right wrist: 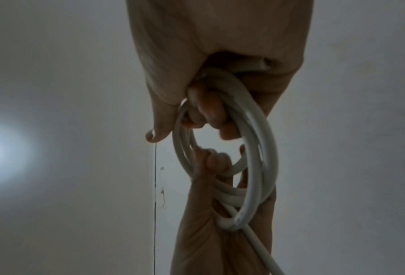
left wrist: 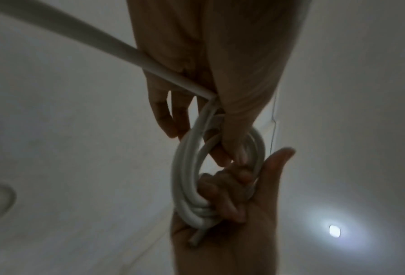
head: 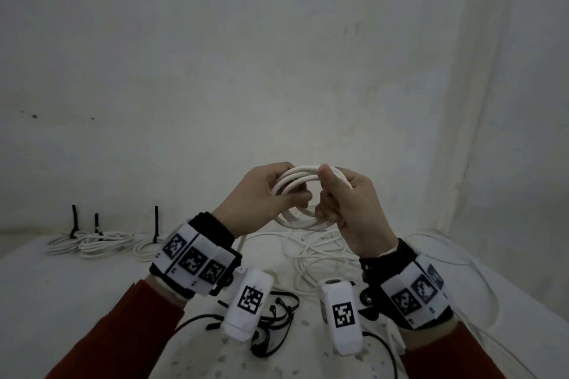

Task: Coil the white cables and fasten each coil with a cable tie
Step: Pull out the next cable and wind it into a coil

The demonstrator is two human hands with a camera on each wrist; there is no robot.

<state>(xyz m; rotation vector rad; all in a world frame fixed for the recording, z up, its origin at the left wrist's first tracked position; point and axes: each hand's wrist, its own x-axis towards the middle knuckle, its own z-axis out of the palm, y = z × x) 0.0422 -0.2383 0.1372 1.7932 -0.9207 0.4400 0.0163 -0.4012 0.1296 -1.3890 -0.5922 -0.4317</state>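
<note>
A white cable coil (head: 296,177) of several loops is raised above the table between both hands. My left hand (head: 284,197) grips its left side, fingers curled through the loops. My right hand (head: 329,194) grips the right side, thumb on top. In the left wrist view the coil (left wrist: 185,167) runs from my left hand (left wrist: 220,145) to the right hand (left wrist: 232,204); a cable tail (left wrist: 78,35) leads off to the upper left and a cut end (left wrist: 196,238) lies in the right palm. The right wrist view shows the coil (right wrist: 260,148) in my right hand (right wrist: 210,115).
Three tied coils (head: 101,244) with upright black cable ties (head: 156,221) lie at the back left of the white table (head: 61,301). Loose white cables (head: 320,255) sprawl under the hands and off to the right. Loose black cable ties (head: 277,312) lie near the front.
</note>
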